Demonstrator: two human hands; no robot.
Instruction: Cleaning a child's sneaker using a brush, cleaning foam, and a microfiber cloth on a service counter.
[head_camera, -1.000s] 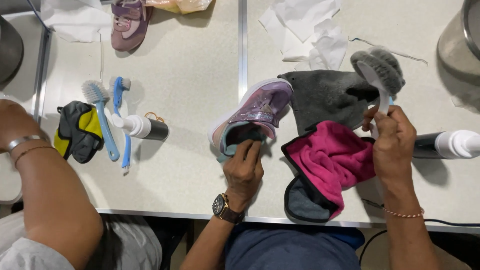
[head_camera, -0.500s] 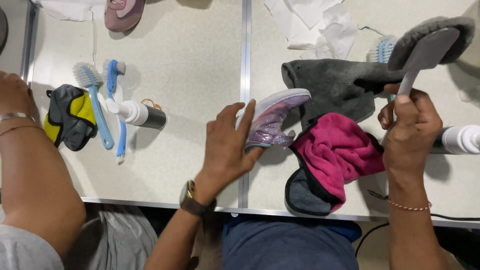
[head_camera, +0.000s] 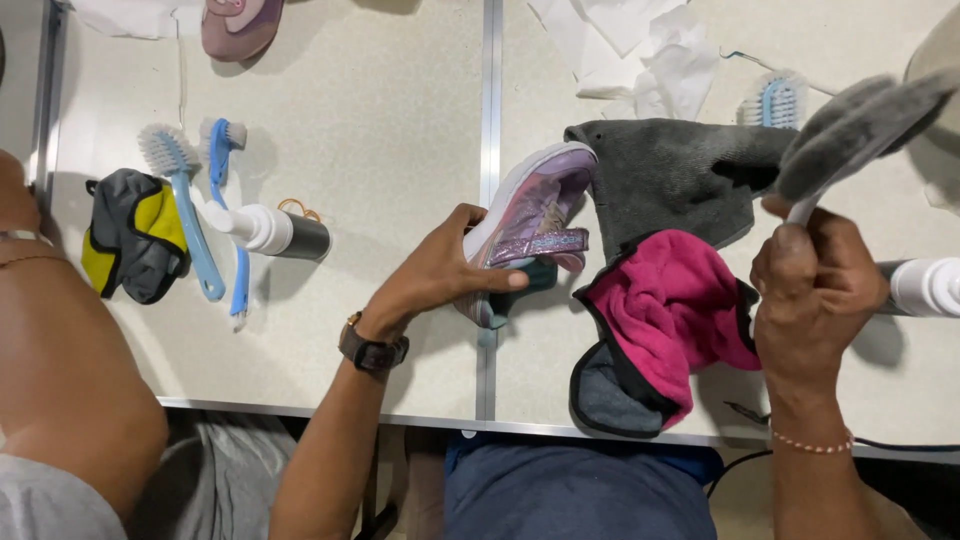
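While left hand (head_camera: 440, 275) grips shoe (head_camera: 530, 215), right hand (head_camera: 815, 290) lifts brush (head_camera: 860, 125).

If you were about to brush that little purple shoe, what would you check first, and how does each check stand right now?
1. Left hand has a grip on the purple shoe: ok, fingers wrap its side.
2. Right hand holds the grey brush by its handle: ok.
3. Brush touching the shoe: not ok, they are apart.
4. Shoe's sole turned towards the brush: cannot tell.
5. Pink cloth within reach: ok, it lies between the hands.
6. Neighbour's arm away from the shoe: ok, it is at the far left.
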